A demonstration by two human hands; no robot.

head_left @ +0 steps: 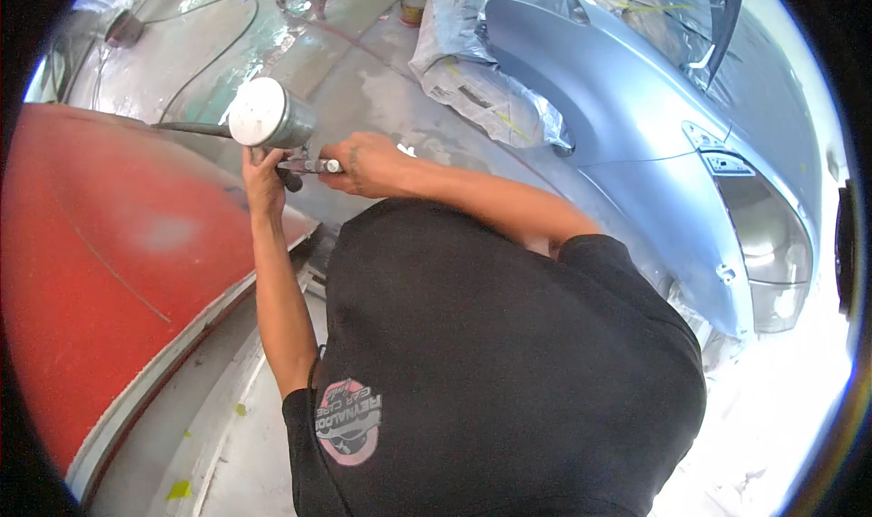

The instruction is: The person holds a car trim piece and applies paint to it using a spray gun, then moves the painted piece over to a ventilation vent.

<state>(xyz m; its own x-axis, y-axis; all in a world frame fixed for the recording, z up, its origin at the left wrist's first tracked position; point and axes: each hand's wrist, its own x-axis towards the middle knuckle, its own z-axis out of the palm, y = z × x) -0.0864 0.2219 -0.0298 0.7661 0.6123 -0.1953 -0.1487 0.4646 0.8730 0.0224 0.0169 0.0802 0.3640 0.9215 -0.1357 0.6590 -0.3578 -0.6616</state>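
A spray gun (300,165) with a silver, white-lidded cup (263,110) on top is held out in front of me, left of centre. My left hand (263,176) is closed on the gun beneath the cup, its thumb up near the cup's base. My right hand (363,163) reaches across from the right with curled fingers on the gun's metal body by a small silver knob; part of its grip is hidden.
A red panel (136,244) fills the left. A pale blue car body (627,163) stands at the right, with plastic masking sheets (481,90) around it. Hoses (227,44) and a small can (413,8) lie on the stained floor (354,81).
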